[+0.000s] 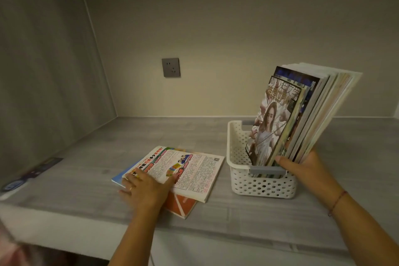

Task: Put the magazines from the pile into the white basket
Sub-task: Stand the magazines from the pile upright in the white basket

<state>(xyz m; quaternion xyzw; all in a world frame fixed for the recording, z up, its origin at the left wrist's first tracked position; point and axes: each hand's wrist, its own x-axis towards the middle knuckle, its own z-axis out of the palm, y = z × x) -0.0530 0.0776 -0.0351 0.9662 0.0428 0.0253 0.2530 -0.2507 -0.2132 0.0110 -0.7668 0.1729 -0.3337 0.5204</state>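
Note:
A small pile of magazines [190, 170] lies flat on the grey shelf, left of the white perforated basket [259, 185]. My left hand [144, 190] rests flat on the pile's near left corner, fingers spread on the top cover. Several magazines [302, 114] stand in the basket, leaning to the right. My right hand [302, 168] grips their lower edge at the basket's near right corner, thumb across the front cover.
The grey shelf [216, 131] sits in an alcove with a wall close on the left and a back wall carrying a power socket [171, 67]. Flat cards or stickers [28, 175] lie at the shelf's far left edge.

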